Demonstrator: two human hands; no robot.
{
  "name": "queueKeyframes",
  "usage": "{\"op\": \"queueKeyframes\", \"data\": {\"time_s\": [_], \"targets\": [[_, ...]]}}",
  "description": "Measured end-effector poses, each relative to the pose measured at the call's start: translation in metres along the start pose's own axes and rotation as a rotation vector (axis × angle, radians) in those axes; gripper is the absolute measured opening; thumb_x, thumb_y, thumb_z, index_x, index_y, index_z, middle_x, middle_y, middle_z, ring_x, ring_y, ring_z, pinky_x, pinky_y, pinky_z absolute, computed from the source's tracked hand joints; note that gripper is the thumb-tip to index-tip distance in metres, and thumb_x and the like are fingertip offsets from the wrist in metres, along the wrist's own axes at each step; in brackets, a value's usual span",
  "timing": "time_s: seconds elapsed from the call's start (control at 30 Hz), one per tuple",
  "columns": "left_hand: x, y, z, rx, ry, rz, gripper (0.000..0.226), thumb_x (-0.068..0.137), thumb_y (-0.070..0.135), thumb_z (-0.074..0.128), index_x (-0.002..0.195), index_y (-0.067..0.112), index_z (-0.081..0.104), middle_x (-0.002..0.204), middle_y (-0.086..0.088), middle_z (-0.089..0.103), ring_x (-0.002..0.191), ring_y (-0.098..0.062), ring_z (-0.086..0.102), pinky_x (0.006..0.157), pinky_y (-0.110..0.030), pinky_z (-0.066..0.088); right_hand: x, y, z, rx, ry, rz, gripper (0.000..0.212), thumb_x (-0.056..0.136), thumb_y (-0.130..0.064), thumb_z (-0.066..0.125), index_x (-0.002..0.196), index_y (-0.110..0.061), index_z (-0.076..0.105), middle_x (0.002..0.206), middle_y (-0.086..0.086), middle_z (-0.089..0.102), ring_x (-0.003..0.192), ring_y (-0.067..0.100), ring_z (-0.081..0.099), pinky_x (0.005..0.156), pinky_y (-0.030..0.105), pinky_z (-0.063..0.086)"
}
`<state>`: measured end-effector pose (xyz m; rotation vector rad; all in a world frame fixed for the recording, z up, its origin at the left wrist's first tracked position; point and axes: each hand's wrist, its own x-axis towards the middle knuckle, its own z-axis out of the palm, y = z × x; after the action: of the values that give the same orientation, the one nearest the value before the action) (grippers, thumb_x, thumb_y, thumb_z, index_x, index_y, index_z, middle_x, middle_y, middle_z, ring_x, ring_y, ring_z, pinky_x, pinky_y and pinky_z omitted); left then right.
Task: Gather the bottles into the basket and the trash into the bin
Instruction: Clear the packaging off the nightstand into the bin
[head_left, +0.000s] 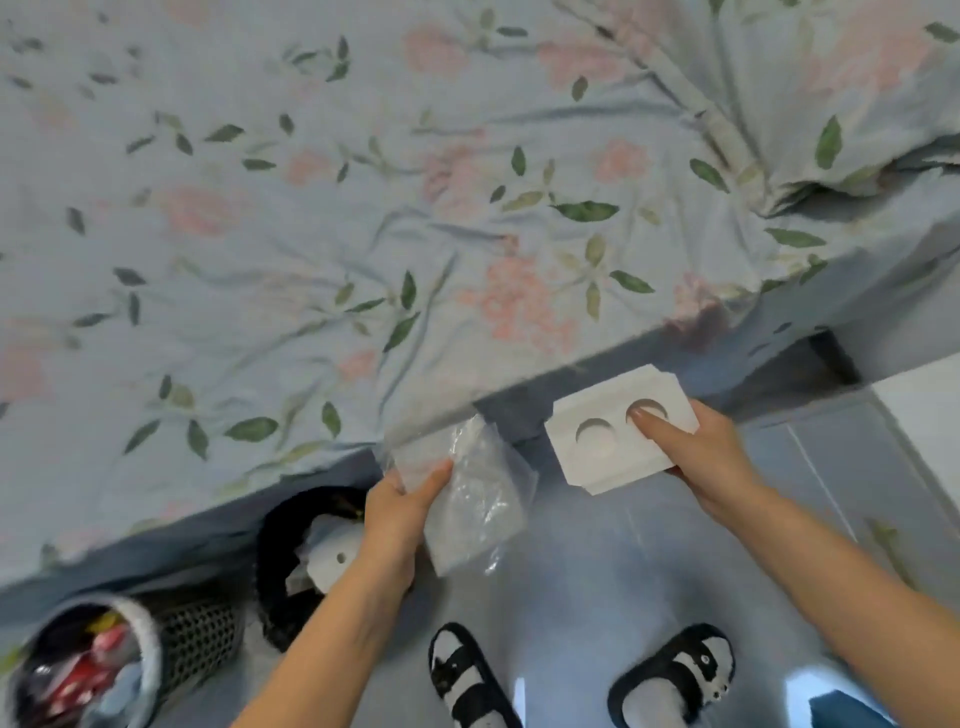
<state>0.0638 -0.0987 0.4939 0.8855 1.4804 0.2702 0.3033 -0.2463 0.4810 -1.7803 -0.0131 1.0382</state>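
Left hand (402, 512) grips a crumpled clear plastic bag (475, 499), fingers curled round its near edge, thumb on top. Right hand (711, 457) holds a white moulded packaging tray (610, 436) with two round recesses; thumb lies in one recess, fingers wrap underneath. Both pieces of trash hang over the floor, just off the bed's edge.

Below, two feet in black-and-white sandals (470, 675) stand on grey tile. Bin (283, 561), lined in black, sits on the floor against the bed, just below and left of the left hand; a white foam piece (332, 564) already lies in it. Farther left, a mesh basket (200, 629) with a padded rim holds red and dark items, too blurred to name as bottles.

Beyond, floral bedsheet (363, 208) shows no bottles or trash in view.

Step in hand, as judged: drop both pieces into the bin. Bag is light and may drift, so lower it well into the opening before letting go. Tray is wide; tilt it edge-first past the foam so it does not bridge the rim. Keep both clear of the basket.
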Motion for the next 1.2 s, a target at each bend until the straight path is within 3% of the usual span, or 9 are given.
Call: {"op": "queueKeyframes", "data": {"time_s": [0.17,0.23,0.33,0.4,0.53,0.77,0.97,1.1,1.2], "targets": [[0.027,-0.049,-0.154,-0.178,0.245,-0.144,0.022,0.082,0.017,0.072,0.103,0.012,0.065,0.099,-0.009,0.071,0.092,-0.03,0.068,0.084,-0.048,0.055,-0.011,0.043,0.156,-0.302,-0.261,0.034,0.009,0.082,-0.016,0.07,0.09,-0.019,0.068,0.091,0.003,0.07,0.084,0.024,0.065,0.077,0.041,0.054],[0.038,-0.069,-0.185,-0.213,0.292,-0.184,0.028,0.082,0.015,0.073,0.107,0.01,0.063,0.103,-0.011,0.07,0.095,-0.032,0.067,0.088,-0.051,0.053,-0.012,0.053,0.19,-0.325,-0.302,0.053,0.008,0.082,-0.016,0.069,0.089,-0.019,0.068,0.09,0.002,0.069,0.083,0.024,0.065,0.074,0.039,0.053],[0.067,-0.099,-0.227,-0.316,0.316,-0.245,0.022,0.083,0.007,0.071,0.102,0.006,0.061,0.099,-0.013,0.068,0.088,-0.029,0.067,0.083,-0.044,0.055,-0.01,0.07,0.24,-0.339,-0.339,0.078,0.008,0.083,-0.014,0.068,0.089,-0.02,0.067,0.093,0.004,0.07,0.085,0.025,0.065,0.077,0.042,0.055],[0.09,-0.116,-0.241,-0.354,0.329,-0.293,0.018,0.083,0.006,0.071,0.098,0.006,0.06,0.096,-0.014,0.067,0.086,-0.03,0.066,0.084,-0.045,0.054,-0.01,0.078,0.26,-0.35,-0.353,0.094,0.011,0.083,-0.014,0.068,0.094,-0.017,0.068,0.097,0.007,0.07,0.087,0.026,0.066,0.077,0.042,0.055],[0.14,-0.153,-0.245,-0.452,0.315,-0.416,0.035,0.079,0.01,0.075,0.11,0.004,0.057,0.097,-0.013,0.067,0.091,-0.031,0.065,0.087,-0.047,0.054,-0.007,0.09,0.274,-0.377,-0.353,0.112,0.014,0.083,-0.015,0.069,0.097,-0.016,0.068,0.1,0.009,0.071,0.09,0.028,0.067,0.078,0.042,0.055],[0.202,-0.207,-0.235,-0.684,0.295,-0.491,0.048,0.08,0.013,0.075,0.122,0.002,0.056,0.116,-0.018,0.064,0.105,-0.033,0.063,0.094,-0.052,0.05,0.005,0.103,0.27,-0.441,-0.334,0.114,0.013,0.085,-0.016,0.067,0.098,-0.017,0.068,0.098,0.007,0.071,0.09,0.027,0.067,0.081,0.044,0.055],[0.202,-0.21,-0.246,-0.49,0.333,-0.531,0.042,0.084,0.013,0.07,0.121,0.0,0.056,0.117,-0.015,0.064,0.098,-0.023,0.061,0.096,-0.034,0.048,-0.002,0.111,0.281,-0.465,-0.341,0.14,0.016,0.085,-0.012,0.066,0.101,-0.014,0.067,0.097,0.006,0.071,0.086,0.025,0.067,0.072,0.036,0.055],[0.173,-0.193,-0.269,-0.375,0.331,-0.412,0.044,0.085,0.014,0.069,0.126,0.005,0.056,0.119,-0.012,0.064,0.098,-0.02,0.06,0.083,-0.027,0.047,-0.023,0.115,0.302,-0.469,-0.38,0.167,0.02,0.085,-0.013,0.066,0.106,-0.012,0.066,0.101,0.009,0.07,0.09,0.027,0.066,0.073,0.037,0.055],[0.143,-0.176,-0.287,-0.203,0.302,-0.309,0.027,0.085,0.015,0.067,0.112,0.011,0.067,0.103,-0.008,0.069,0.092,-0.018,0.064,0.07,-0.022,0.047,-0.042,0.119,0.327,-0.434,-0.392,0.171,0.023,0.086,-0.018,0.065,0.109,-0.012,0.065,0.104,0.008,0.069,0.093,0.027,0.065,0.077,0.04,0.055]]}}
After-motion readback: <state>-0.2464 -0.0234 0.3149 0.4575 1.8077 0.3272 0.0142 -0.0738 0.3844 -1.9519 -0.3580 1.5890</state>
